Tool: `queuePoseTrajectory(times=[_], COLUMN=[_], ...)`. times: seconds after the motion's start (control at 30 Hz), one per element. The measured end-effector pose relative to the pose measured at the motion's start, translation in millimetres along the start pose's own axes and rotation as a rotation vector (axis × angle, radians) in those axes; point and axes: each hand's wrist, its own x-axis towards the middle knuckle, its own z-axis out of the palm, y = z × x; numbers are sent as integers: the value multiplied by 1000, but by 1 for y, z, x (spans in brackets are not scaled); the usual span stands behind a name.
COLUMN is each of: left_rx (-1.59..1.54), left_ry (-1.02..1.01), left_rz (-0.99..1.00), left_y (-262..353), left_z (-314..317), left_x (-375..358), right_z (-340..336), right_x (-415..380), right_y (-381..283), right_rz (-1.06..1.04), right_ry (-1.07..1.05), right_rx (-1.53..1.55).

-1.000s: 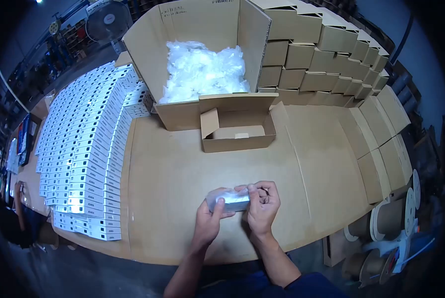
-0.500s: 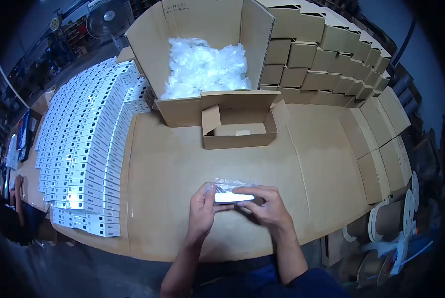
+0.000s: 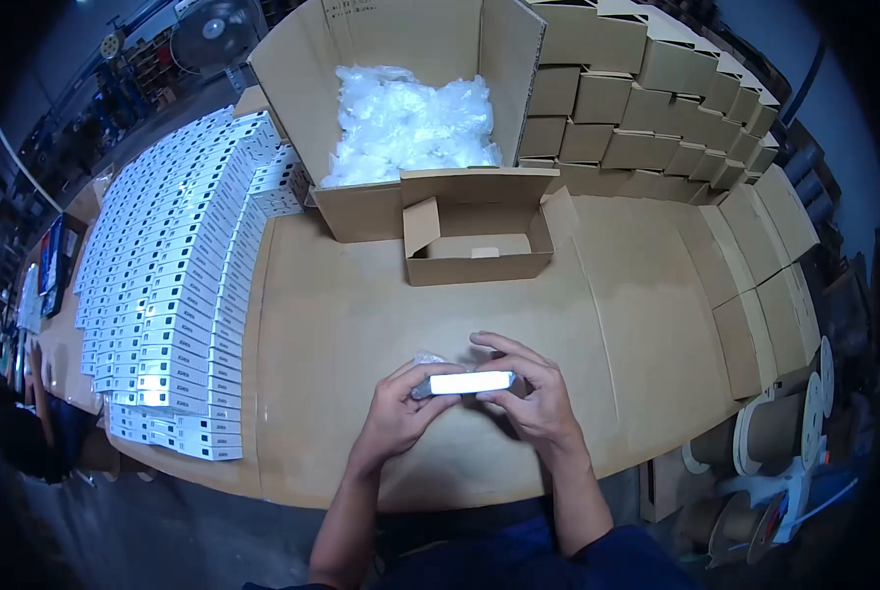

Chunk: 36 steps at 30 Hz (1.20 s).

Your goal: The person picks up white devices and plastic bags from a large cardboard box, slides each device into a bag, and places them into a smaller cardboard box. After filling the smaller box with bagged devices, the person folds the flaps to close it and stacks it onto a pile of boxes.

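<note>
A small, flat white box (image 3: 471, 383) is held up over the front part of the brown table, its bright long side facing me. My left hand (image 3: 399, 405) is closed on the left end, thumb below and fingers above. At the other end, my right hand (image 3: 533, 398) pinches the box between thumb and fingers, with its index finger raised off it. Crinkled clear plastic film (image 3: 428, 360) shows behind my left fingers; the rest of it is hidden by hand and box.
A small open carton (image 3: 479, 268) stands ahead, before a large carton (image 3: 361, 214) of clear plastic bags (image 3: 410, 123). White boxes (image 3: 179, 295) are stacked at left, brown cartons (image 3: 646, 108) at back right. Wire spools (image 3: 769, 438) stand lower right. Another person (image 3: 37, 423) is at far left.
The white box has tilted, and its bright side now spans between my hands. My right index finger has lifted away from it, and less of the plastic film shows.
</note>
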Motion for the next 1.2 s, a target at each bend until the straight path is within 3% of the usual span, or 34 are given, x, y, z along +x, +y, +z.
queuePoseTrajectory(times=[0.1, 0.2, 0.3, 0.37, 0.47, 0.6, 0.73, 0.93, 1.2], left_rx=[39, -39, 7, 119, 258, 483, 869, 1034, 1107], left_ry=[6, 57, -20, -34, -29, 168, 157, 141, 180], left_rz=[127, -11, -45, 8, 89, 145, 131, 110, 140], left_y=[2, 13, 11, 21, 28, 34, 13, -6, -17], left_z=[-2, 1, -7, -11, -17, -21, -38, -46, -43], left_x=[7, 8, 12, 17, 26, 39, 55, 77, 80], right_z=[-6, -13, -22, -29, -31, -42, -50, -52, -58], right_x=[4, 8, 13, 20, 27, 38, 56, 92, 114], right_y=[0, -2, -17, -22, -26, -26, -20, 14, 33], right_rz=[-97, -96, -121, -252, -256, -239, -232, -321, -251], right_ry=[-35, -63, -126, -252, -266, -76, 265, 596, 598], right_rx=[-79, -149, -309, -505, -474, -489, -519, -573, -819])
